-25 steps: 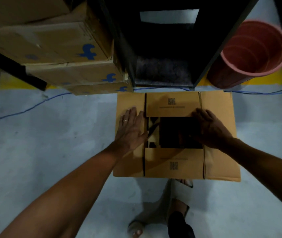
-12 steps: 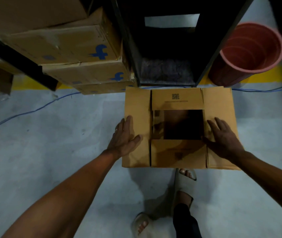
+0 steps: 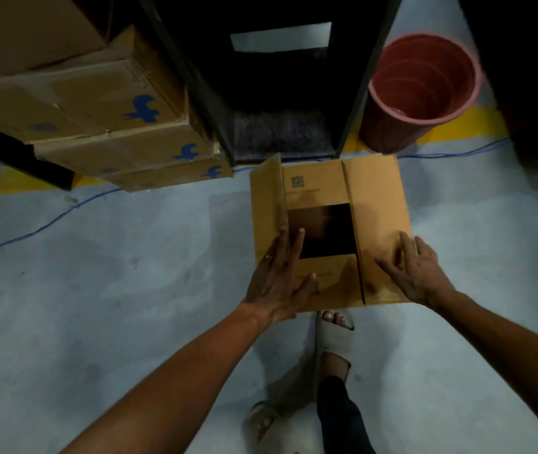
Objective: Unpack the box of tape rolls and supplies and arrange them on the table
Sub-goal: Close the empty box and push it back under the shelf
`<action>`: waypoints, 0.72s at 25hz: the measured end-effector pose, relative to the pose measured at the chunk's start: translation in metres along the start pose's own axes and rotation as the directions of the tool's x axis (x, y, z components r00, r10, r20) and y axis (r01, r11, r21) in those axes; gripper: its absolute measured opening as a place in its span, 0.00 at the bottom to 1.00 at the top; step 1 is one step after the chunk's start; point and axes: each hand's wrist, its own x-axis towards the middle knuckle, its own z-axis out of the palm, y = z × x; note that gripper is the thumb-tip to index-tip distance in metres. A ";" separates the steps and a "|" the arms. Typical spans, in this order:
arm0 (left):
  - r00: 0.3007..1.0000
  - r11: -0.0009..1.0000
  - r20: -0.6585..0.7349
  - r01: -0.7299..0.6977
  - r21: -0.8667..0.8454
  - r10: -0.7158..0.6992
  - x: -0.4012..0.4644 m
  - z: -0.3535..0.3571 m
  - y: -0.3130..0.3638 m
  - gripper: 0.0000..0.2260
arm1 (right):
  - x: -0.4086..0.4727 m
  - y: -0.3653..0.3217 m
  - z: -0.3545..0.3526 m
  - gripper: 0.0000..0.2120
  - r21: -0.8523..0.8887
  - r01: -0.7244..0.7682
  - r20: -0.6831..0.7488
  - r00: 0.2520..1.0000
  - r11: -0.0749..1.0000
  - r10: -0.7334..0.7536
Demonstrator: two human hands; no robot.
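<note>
Cardboard box (image 3: 375,204), QR label (image 3: 297,182) on far flap; left hand (image 3: 277,280), right hand (image 3: 416,271) flat, fingers spread on side flaps; blue-logo cartons (image 3: 104,109) upper left.

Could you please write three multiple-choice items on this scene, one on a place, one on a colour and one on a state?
1. Where does the red bucket stand relative to the open cardboard box?
A. Beyond it, to the right
B. Inside it
C. Beside the sandalled feet

2. What colour are the logos on the stacked cartons?
A. Green
B. Blue
C. White

3. How do the left hand and right hand meet the box?
A. Both fists clenched above it
B. One lifts a tape roll out
C. Both lie with fingers straight on its flaps

Answers: 1 A, the bucket sits past the box's far right corner. 2 B, each logo is blue. 3 C, both hands lie flat on the flaps.
</note>
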 end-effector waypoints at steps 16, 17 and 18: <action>0.955 0.995 0.296 -0.006 0.100 -0.024 0.005 0.036 -0.027 0.35 | -0.075 -0.057 -0.002 0.30 0.261 0.354 -0.390 0.890 0.898 -0.238; 0.959 0.993 0.280 0.001 0.114 -0.033 0.004 0.037 -0.027 0.35 | -0.080 -0.065 0.003 0.32 0.239 0.399 -0.353 0.885 0.885 -0.303; 0.963 0.991 0.266 0.013 0.133 -0.048 0.003 0.039 -0.029 0.36 | -0.082 -0.073 0.011 0.34 0.192 0.438 -0.289 0.880 0.878 -0.376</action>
